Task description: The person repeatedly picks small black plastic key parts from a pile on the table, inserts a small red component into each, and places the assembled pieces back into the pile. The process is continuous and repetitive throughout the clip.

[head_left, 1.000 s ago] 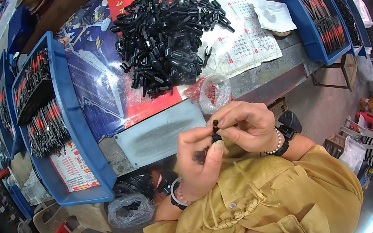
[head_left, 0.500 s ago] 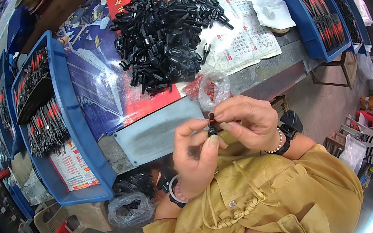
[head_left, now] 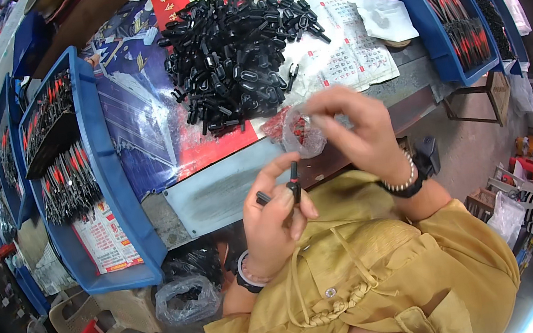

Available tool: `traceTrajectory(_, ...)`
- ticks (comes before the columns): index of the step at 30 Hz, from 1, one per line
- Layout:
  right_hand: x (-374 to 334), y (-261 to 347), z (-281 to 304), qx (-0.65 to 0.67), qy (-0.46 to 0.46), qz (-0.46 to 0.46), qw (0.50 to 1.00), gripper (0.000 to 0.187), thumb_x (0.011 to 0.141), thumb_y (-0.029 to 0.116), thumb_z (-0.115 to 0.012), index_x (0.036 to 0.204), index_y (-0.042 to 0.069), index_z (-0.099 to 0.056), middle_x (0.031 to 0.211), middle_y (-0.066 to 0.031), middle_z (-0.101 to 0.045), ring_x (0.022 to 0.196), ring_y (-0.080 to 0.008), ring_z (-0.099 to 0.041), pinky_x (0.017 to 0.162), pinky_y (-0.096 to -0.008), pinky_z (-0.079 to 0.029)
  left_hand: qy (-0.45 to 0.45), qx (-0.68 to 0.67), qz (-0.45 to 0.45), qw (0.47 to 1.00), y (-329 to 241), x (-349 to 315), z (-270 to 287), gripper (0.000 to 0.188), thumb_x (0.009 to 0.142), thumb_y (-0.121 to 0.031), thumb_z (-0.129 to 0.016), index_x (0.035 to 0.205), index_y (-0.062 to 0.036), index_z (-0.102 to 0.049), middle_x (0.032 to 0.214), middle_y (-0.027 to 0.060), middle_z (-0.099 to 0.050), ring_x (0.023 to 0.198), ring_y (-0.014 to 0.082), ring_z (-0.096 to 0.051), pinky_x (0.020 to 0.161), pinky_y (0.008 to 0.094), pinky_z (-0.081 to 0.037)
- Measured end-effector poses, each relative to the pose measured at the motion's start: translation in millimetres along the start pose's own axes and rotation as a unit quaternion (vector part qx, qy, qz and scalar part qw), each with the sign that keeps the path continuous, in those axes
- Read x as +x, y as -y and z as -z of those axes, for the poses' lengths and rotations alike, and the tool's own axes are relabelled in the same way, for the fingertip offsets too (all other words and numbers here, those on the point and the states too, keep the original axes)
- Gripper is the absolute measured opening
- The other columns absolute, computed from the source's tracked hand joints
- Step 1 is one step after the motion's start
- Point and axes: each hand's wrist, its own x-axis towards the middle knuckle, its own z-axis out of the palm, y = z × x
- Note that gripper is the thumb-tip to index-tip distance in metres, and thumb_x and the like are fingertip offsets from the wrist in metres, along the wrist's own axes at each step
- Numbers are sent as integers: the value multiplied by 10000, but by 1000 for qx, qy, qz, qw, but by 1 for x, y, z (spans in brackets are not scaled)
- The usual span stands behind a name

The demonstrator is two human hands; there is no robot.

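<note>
My left hand is closed on a small black plastic part, held upright with a red band near its top. A second black rod-like end sticks out beside its fingers. My right hand hovers over a clear plastic bag at the table's front edge, slightly blurred, its thumb and forefinger apart and nothing visible between them. Small red pieces lie in that bag. Beyond it rises a heap of black plastic parts, some with oval loops and some forked.
Blue trays with rows of black-and-red parts stand at left and right. A grey plate lies at the front edge. A white sheet rests right of the heap. Below the table are a knotted plastic bag and a chair.
My right hand has let go of the black part and moved up and right to the bag of red pieces. The left hand still holds the part, now turned slightly.
</note>
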Motion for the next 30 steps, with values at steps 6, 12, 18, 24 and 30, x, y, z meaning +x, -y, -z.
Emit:
traceTrajectory(6,49,-38,10,-290,90,134,943,242,795,-10,-586,1035,18,-597,1071,-111,-598,932,-298,-603,783,-371,-495,37,-73,-6,997,3,2,5,322,941,-121,-456,1226,30,-455,934,201,-632,544,118,-532,484,208,-419)
traceTrajectory(12,53,-44,11,-323,157,58,931,208,739,-2,-573,944,31,-555,870,-135,-545,771,-331,-576,672,-405,-488,-7,-24,30,999,2,-3,6,174,991,-187,-460,893,-44,-484,870,122,-573,608,127,-544,502,211,-423)
traceTrajectory(18,20,7,29,123,134,-170,969,163,863,11,-589,1026,0,-596,939,-67,-618,787,-145,-630,688,-251,-505,-29,114,-21,993,4,4,3,234,999,-243,-479,948,-18,-515,820,86,-556,565,79,-467,469,187,-324)
traceTrajectory(24,-19,18,2,337,97,-216,911,118,881,42,-629,973,-29,-649,879,-29,-607,796,-89,-576,695,-228,-465,-64,256,-72,962,11,11,-10,212,964,-100,-524,1119,45,-540,775,38,-571,575,65,-474,522,186,-365)
traceTrajectory(30,-16,12,8,241,115,-177,947,101,868,55,-632,924,-23,-665,828,-52,-608,773,-117,-570,700,-254,-455,-72,234,-47,968,11,8,-8,197,933,-66,-553,1098,38,-579,811,55,-612,572,52,-481,502,182,-372)
